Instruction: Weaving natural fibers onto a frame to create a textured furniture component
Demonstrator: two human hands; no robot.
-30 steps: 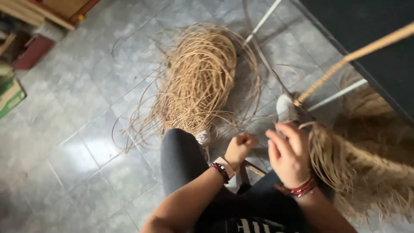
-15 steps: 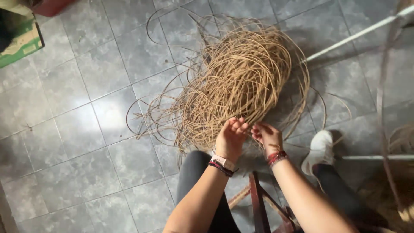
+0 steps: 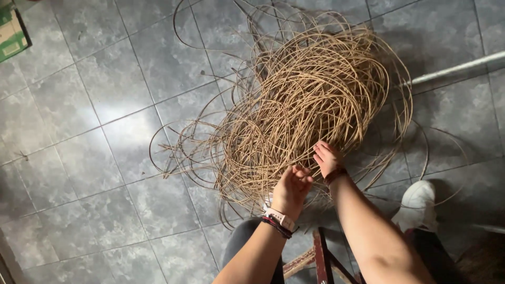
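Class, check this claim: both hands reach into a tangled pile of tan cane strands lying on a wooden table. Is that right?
Not quite. In the head view the left hand and right hand do reach into the tangled cane pile, but it lies on a grey tiled floor, not a wooden table.

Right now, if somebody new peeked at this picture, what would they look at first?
First, the big tangled heap of tan cane strands sprawled over the grey tiled floor, filling the middle and top. Next, the left hand and right hand reaching into the heap's near edge, fingers among the strands. A white shoe sits at lower right.
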